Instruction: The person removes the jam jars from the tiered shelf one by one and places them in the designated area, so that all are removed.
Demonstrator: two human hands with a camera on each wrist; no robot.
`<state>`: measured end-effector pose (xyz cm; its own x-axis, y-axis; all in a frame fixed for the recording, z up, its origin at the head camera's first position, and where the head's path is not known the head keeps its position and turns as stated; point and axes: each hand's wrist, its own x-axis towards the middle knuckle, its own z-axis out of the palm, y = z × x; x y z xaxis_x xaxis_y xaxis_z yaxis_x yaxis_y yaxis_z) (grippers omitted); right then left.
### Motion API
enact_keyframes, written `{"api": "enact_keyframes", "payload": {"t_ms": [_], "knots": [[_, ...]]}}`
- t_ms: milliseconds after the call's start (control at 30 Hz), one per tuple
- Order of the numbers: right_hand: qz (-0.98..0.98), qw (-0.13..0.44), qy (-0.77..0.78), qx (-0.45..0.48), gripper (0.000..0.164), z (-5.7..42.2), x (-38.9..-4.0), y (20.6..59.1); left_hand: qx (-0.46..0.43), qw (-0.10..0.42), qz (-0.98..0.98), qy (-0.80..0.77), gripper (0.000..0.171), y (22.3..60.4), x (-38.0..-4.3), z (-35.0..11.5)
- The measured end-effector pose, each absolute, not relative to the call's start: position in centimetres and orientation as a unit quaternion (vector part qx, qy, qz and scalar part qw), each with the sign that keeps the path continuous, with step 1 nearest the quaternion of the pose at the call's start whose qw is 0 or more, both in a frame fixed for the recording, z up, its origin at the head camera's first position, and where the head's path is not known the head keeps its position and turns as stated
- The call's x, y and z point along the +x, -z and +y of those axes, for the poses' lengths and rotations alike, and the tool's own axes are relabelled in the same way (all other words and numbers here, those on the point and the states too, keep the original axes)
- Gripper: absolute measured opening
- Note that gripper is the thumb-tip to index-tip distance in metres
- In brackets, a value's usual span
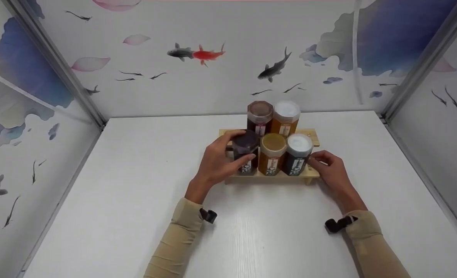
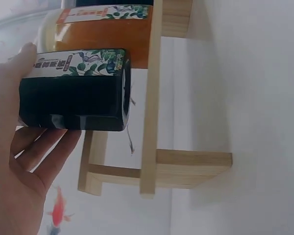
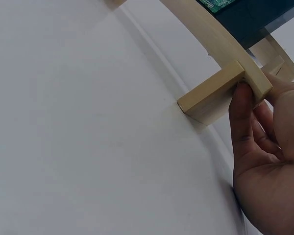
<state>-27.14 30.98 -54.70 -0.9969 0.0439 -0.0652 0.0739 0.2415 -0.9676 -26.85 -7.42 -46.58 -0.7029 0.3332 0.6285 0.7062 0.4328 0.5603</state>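
My left hand (image 1: 217,160) grips a dark jar (image 2: 73,100) with a purplish lid, fingers behind and thumb on its front. The jar is at the left end of the front row on a wooden rack (image 1: 309,172). In the left wrist view a narrow gap shows between its base and the rack's front slat (image 2: 150,98). At the rack's right end, my right hand (image 1: 330,170) pinches the wood, with a finger against the corner by the leg (image 3: 213,90). Beside the held jar stand an amber jar (image 1: 272,154) and a white-lidded dark jar (image 1: 298,154).
On the rack's back step stand a brown-lidded jar (image 1: 260,116) and a white-lidded amber jar (image 1: 286,117). The rack is near the back of a white table (image 1: 135,200). Printed wall panels (image 1: 228,85) enclose the table's back and sides.
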Motion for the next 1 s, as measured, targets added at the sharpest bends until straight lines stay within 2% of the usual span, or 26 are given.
{"api": "enact_keyframes", "payload": {"t_ms": [233,367,500,733,1000], "knots": [[0.769,0.012,0.638,0.037,0.030,30.9,-26.9,54.6,-0.306,0.286,-0.788,0.452,0.064,44.5,-26.9,-9.4],[0.768,0.017,0.639,0.041,0.032,30.9,-26.8,54.6,-0.266,0.332,-0.792,0.439,0.063,44.0,-27.2,-11.4],[0.773,0.021,0.632,0.044,0.035,31.0,-26.9,54.7,-0.222,0.354,-0.797,0.437,0.063,43.9,-27.7,-13.4],[0.779,0.015,0.626,0.042,0.035,31.1,-27.1,54.7,-0.155,0.341,-0.808,0.455,0.063,45.1,-28.8,-15.9],[0.777,0.009,0.628,0.039,0.037,30.7,-27.0,54.6,-0.103,0.284,-0.834,0.462,0.063,47.8,-30.0,-17.0]]}}
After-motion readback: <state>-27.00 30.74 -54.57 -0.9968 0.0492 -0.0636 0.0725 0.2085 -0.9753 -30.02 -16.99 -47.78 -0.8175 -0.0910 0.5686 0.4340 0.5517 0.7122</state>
